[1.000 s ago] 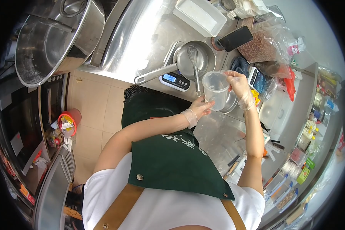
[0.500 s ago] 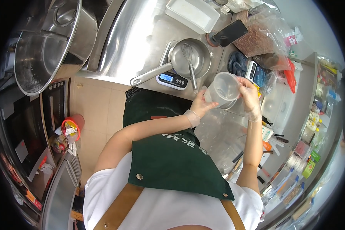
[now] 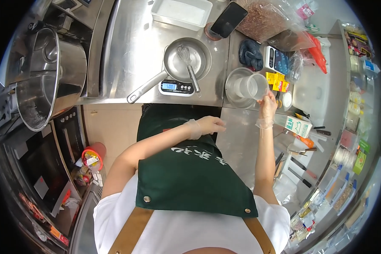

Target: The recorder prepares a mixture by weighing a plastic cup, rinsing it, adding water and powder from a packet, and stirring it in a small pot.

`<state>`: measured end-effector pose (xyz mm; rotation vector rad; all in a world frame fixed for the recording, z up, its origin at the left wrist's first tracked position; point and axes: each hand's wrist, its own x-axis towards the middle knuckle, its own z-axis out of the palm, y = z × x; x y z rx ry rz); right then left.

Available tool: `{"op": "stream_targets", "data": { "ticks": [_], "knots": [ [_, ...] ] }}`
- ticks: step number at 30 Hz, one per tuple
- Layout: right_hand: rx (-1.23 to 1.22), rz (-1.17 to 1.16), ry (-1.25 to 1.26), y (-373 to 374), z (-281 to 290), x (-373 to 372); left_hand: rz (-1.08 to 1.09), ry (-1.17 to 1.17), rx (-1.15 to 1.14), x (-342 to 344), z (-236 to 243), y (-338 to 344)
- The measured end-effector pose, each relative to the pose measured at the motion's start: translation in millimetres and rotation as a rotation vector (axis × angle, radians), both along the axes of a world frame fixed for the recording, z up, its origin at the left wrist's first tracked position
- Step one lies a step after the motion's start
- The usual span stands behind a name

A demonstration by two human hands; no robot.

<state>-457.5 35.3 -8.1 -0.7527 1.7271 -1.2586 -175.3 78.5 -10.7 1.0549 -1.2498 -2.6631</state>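
At the left of the frame we are seeing a big steel mixing bowl [image 3: 73,72] leaning on its side, and below it a red bin [image 3: 99,151] is standing on the floor. Towards the upper centre, a black kitchen scale [image 3: 176,87] is showing a lit display and a saucepan [image 3: 172,63] is sitting by it, its handle pointing to the lower left; a whisk [image 3: 188,61] is lying across the pan, its handle reaching over the near rim. Above, a white rectangular tray [image 3: 182,12] is resting on the counter [image 3: 135,59]. At the centre our left hand [image 3: 209,124] is hovering before the green apron [image 3: 194,178] in a clear glove — it is holding nothing, its fingers lying loosely extended and close together. Up and to the right a black phone [image 3: 228,20] is leaning on a round stand. Right of centre, a clear plastic cup [image 3: 255,86] is tilting over a shallow steel bowl [image 3: 231,79] — whether the two are touching we are not able to tell. Our right hand [image 3: 267,104], also gloved, is gripping the cup's near right edge, its fingers closing on the rim. Just beyond, yellow packets [image 3: 277,81] are lying near a white-and-green carton [image 3: 298,126].
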Motion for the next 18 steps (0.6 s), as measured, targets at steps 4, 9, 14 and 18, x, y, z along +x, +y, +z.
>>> {"op": "stream_targets", "data": {
  "ticks": [4,9,14,18],
  "knots": [
    [-0.087,-0.108,-0.108,3,-33,1,0.065,0.025,-0.207,36,-19,22],
    [-0.109,-0.149,-0.058,17,-54,4,0.362,-0.069,-0.172,105,-6,30],
    [0.264,-0.333,0.247,52,-66,-4,0.675,-0.184,-0.101,163,50,41],
    [0.196,-0.281,-0.399,66,-121,4,0.978,-0.211,-0.277,195,67,34]
  ]
}}
